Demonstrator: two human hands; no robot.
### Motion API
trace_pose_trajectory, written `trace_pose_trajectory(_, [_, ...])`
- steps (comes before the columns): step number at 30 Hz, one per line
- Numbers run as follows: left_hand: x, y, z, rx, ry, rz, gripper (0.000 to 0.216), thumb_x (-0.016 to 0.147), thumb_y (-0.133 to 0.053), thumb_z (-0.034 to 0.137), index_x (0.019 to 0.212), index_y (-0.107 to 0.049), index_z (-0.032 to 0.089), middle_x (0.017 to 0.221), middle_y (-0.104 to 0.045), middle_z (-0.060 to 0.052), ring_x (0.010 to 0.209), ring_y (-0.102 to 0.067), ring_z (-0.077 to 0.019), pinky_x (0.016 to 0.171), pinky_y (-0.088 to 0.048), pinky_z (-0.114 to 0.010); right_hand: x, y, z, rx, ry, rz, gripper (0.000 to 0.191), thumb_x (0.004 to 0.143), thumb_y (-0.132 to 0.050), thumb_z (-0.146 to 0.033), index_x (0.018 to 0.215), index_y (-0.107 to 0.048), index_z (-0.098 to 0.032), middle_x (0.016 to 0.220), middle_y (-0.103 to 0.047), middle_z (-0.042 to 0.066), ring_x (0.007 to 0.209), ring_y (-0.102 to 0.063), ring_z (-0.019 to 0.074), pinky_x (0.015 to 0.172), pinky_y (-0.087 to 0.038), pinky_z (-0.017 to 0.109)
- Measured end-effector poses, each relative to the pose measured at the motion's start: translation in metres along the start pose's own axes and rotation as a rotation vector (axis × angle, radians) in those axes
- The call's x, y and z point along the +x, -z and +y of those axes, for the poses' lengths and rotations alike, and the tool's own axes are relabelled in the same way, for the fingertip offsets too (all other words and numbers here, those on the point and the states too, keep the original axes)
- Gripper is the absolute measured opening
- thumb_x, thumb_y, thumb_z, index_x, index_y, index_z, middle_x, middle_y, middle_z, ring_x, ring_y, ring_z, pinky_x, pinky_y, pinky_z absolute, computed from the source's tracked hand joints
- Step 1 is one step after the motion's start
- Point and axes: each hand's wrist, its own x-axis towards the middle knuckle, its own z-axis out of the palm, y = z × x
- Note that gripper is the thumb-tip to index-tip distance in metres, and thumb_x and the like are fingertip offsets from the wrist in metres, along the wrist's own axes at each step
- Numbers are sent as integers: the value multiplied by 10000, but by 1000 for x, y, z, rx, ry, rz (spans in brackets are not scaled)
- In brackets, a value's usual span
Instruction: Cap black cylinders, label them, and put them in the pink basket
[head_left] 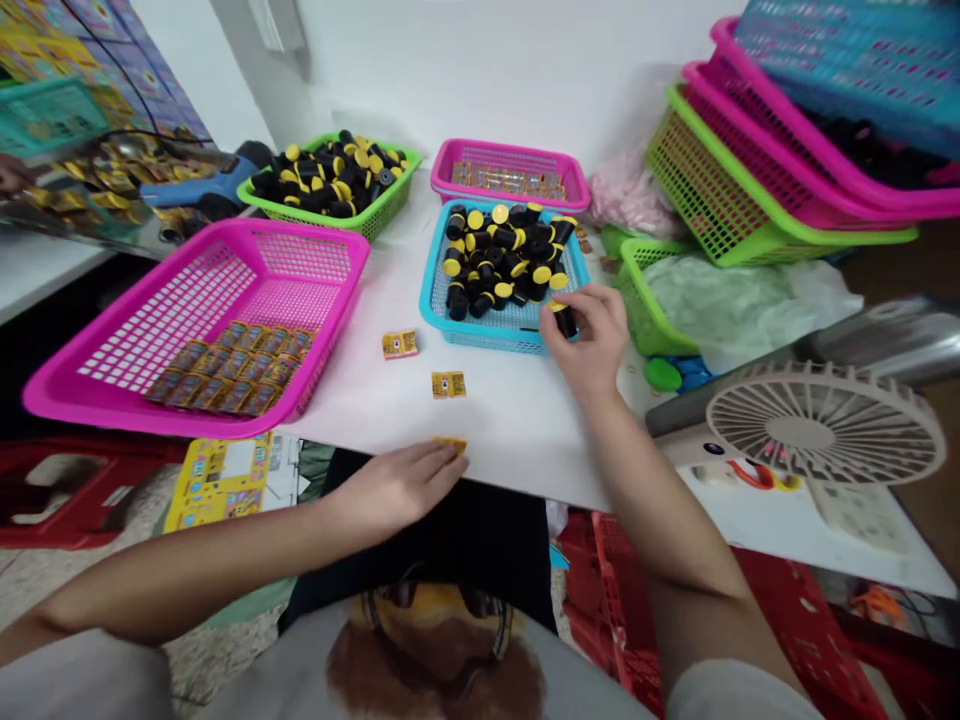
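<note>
My right hand [589, 335] pinches a small black cylinder with a yellow cap [564, 320] at the right front corner of a light-blue basket [491, 338]. Many similar black-and-yellow cylinders [510, 260] lie heaped in that basket. Down at the table's front edge, my left hand [409, 485] has its fingers closed together over a small yellow printed wrapper [450, 441], which is partly hidden by them. Two more pieces lie flat on the white table: a yellow wrapper [448, 385] and a yellow-and-red one [399, 344] farther back.
A pink basket [330, 340] at left holds rows of small packets [232, 370]. Behind stand a green basket [382, 210] of cylinders and another pink basket [510, 150]. Stacked baskets [720, 180], a plastic bag [750, 300] and a fan [825, 425] crowd the right side.
</note>
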Motion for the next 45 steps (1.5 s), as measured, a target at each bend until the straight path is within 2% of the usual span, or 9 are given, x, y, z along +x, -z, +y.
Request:
trace_pose_trajectory(3, [24,5,-22,-288,190,219,306,1043,-521,148,1289,-702,154,1138,-799,-105,1039,-778,-177,894,-643,-259,-5,-2,-4,51,47,-10,143,923,-705,-392,998,-701,-270,1048,-630,74,982,-690,233,859,-635,435])
trace_pose_trajectory(6, [57,0,-46,-459,308,504,156,944,-747,270,1072,-801,198,970,-819,-58,855,-779,-147,778,-636,-214,-7,-5,-9,179,70,-1,138,905,-747,-356,991,-681,-271,1136,-609,77,970,-711,217,855,-648,432])
trace_pose_trajectory(8, [80,-8,-62,-491,335,585,163,888,-814,352,943,-827,200,887,-818,-52,770,-761,-141,730,-622,-216,-9,-6,-12,262,46,0,163,893,-770,-356,959,-652,-265,1188,-597,75,961,-727,206,852,-657,434])
trace_pose_trajectory(13, [124,-34,-98,-481,247,568,277,912,-779,436,1063,-830,210,937,-834,-58,761,-770,-133,735,-599,-203,-11,-6,-15,365,-64,75,346,852,-813,-435,775,-529,-254,1143,-653,53,998,-749,214,932,-652,470])
trace_pose_trajectory(18, [125,-56,-106,-445,124,573,257,1023,-637,351,1146,-799,193,929,-834,-45,681,-746,-93,680,-568,-155,-7,-6,-26,612,-288,179,444,843,-827,-439,726,-442,-251,1028,-738,6,960,-781,188,909,-654,406])
trace_pose_trajectory(23, [108,-67,-101,-635,181,355,600,1040,-594,374,1586,-424,193,772,-787,14,562,-686,-108,628,-567,-177,-9,-6,-42,831,-524,149,506,801,-857,-476,722,-410,-252,937,-765,-43,893,-796,187,840,-670,382])
trace_pose_trajectory(29, [105,-77,-101,-757,230,287,702,1051,-486,566,1651,-264,276,953,-794,-30,901,-794,-220,796,-634,-295,-12,-4,-52,874,-677,78,548,764,-872,-530,716,-403,-250,888,-747,-69,841,-787,166,751,-664,329])
trace_pose_trajectory(37, [106,-79,-98,-857,344,430,753,1011,-524,647,1621,-292,271,1063,-805,-73,876,-793,-224,794,-642,-340,-19,-9,-49,827,-610,11,535,764,-877,-511,701,-418,-242,917,-740,-46,856,-795,180,806,-681,376])
trace_pose_trajectory(45, [112,-75,-92,-1300,313,406,996,869,-770,607,1631,-230,263,893,-807,-48,682,-747,-154,659,-597,-262,-24,-3,-42,618,-215,-134,480,872,-788,-480,722,-390,-257,1010,-727,3,937,-804,217,862,-683,443])
